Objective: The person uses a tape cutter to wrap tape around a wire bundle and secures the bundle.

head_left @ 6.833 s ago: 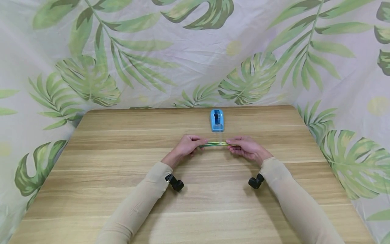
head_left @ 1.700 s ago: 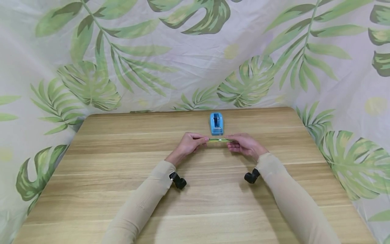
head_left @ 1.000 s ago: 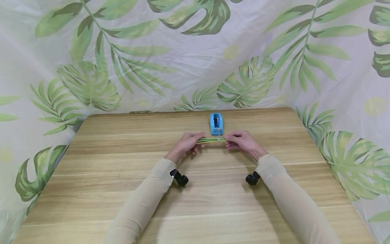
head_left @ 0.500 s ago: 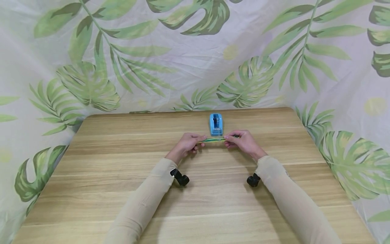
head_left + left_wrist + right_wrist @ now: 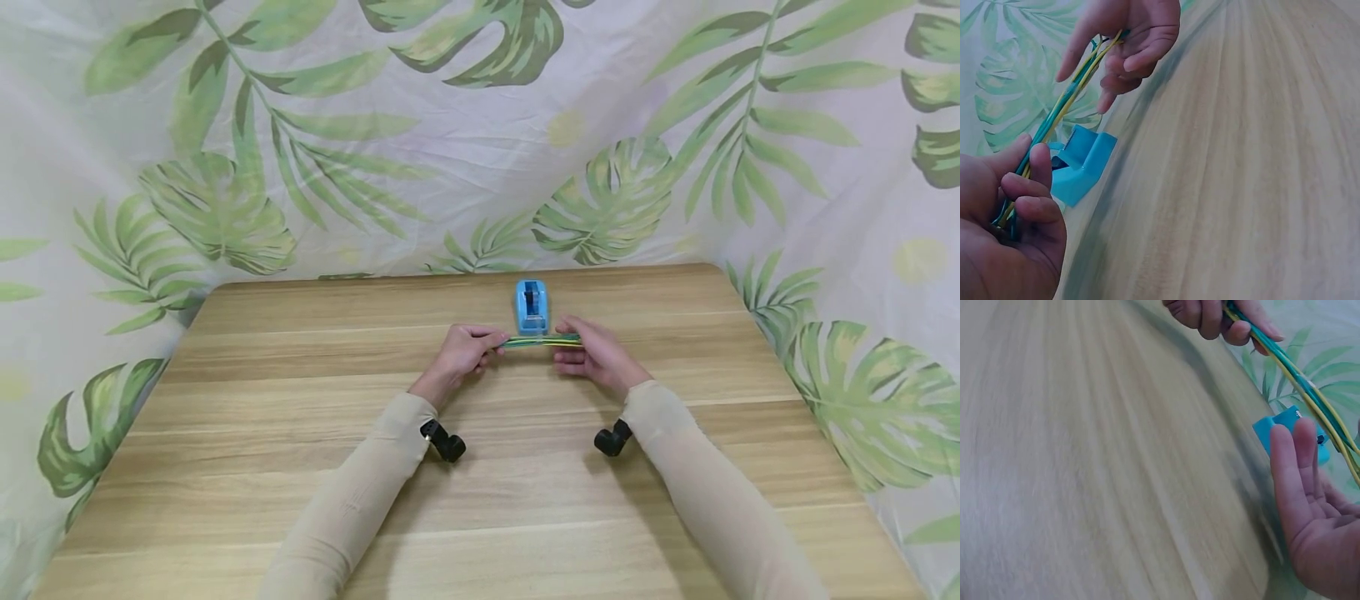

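A bundle of green and yellow wires (image 5: 519, 342) is held level between the two hands, just in front of a blue tape dispenser (image 5: 532, 308). My left hand (image 5: 462, 350) pinches its left end, thumb against curled fingers; in the left wrist view the wires (image 5: 1054, 119) run out of that grip. Around the other end is my right hand (image 5: 600, 357), its fingers extended and spread from the thumb, the wires lying along the palm side. In the right wrist view its straight fingers (image 5: 1290, 464) stand beside the wires. A shiny patch shows mid-bundle.
The wood-grain table (image 5: 525, 500) reaches back to a leaf-patterned cloth (image 5: 337, 150) hanging behind it. Small black cameras sit on both wrists, the left camera (image 5: 447, 442) and right camera (image 5: 613, 438) close over the tabletop.
The right hand's fingers have opened from a pinch on the wires. Earlier a clear tape strip stretched from dispenser to bundle; the bundle is now nearer the dispenser. The left hand keeps its hold.
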Tool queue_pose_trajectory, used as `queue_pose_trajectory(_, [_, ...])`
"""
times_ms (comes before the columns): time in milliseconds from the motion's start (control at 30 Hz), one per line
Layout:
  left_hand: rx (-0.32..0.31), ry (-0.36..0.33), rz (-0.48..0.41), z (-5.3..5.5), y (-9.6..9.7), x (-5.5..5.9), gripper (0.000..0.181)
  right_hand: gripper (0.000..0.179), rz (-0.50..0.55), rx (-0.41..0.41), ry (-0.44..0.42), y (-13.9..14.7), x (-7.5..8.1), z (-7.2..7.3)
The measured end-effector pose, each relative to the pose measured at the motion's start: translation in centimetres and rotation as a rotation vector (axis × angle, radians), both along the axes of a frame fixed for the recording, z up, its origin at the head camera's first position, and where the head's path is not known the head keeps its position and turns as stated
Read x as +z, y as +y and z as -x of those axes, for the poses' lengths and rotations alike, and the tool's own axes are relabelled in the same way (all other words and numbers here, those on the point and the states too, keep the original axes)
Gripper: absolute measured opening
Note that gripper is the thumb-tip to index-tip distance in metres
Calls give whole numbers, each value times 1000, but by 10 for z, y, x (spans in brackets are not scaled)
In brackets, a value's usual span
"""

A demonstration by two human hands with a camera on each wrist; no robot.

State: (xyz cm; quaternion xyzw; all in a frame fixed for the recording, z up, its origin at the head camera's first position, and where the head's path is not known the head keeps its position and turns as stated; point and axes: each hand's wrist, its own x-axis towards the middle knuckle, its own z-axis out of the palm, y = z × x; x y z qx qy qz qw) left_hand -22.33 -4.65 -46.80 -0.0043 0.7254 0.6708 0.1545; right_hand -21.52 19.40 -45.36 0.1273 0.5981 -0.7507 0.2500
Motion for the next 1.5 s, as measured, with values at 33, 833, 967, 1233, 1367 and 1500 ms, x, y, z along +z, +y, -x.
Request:
queue_pose_trajectory(33, [3,10,-2,0,0,0,20,66,15,-1,-26,0,0,1])
queue_pose_trajectory(833, [2,113,8,0,0,-5,23,8,125,37,-122,5,-5,5])
queue_pose_trajectory(967, [1,119,12,1,0,-5,22,9,130,49,-88,6,-5,4])
queue_pose_trajectory(1233, [27,79,75,1,-1,-1,32,16,92,52,10,7,-2,5])
queue_pose_trajectory(1367, [56,19,85,1,-3,-1,40,23,71,46,33,8,-2,3])
queue_pose_trajectory(1500, [57,-51,64,2,-6,0,45,27,68,51,67,9,-3,2])
